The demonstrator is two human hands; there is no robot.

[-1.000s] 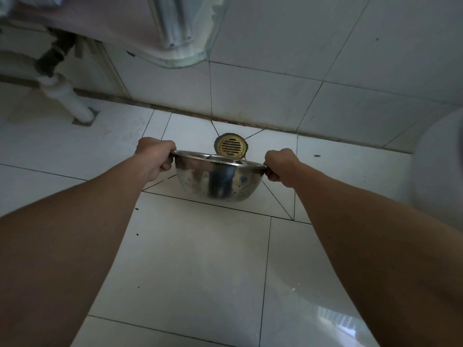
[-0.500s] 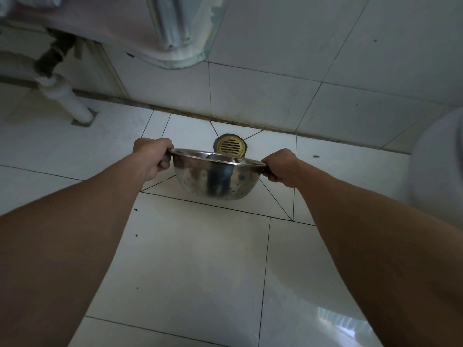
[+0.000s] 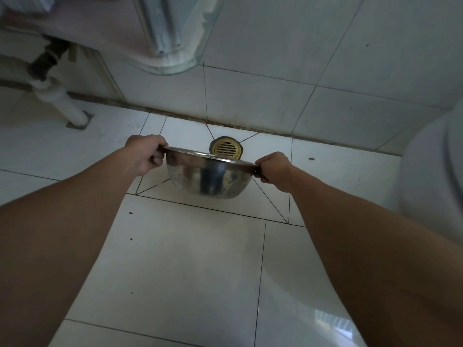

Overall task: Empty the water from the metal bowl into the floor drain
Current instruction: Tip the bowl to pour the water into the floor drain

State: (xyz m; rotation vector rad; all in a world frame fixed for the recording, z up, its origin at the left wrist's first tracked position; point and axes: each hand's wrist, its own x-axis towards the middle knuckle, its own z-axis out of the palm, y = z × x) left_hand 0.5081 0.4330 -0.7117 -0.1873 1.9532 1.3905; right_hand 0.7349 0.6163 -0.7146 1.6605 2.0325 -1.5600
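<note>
Above the pale tiled floor (image 3: 175,259), the metal bowl (image 3: 208,179) was held in the air by its rim, with the left hand (image 3: 145,152) curled shut on the left edge and the right hand (image 3: 273,169) curled shut on the right edge. The fingers of both hands were folded under the rim and the thumbs laid over it, so the bowl was gripped across its width and hung between the two fists. The rim was seen almost edge-on and slightly lower on the right, so the water inside could not be made out. Just beyond the far lip of the bowl, close to the foot of the tiled wall (image 3: 275,58), the floor drain (image 3: 226,148) was set, its brass grate partly hidden behind the rim. The drain therefore lay forward of both hands and roughly midway between them, neither hand being clearly nearer. It was judged that a forward tip over the far lip would be called for, and that a fast pour might overshoot onto the wall. Nothing was seen between bowl and drain. A white waste pipe (image 3: 62,101) stood well to the left, and a rounded white fixture (image 3: 431,171) at the right edge.
</note>
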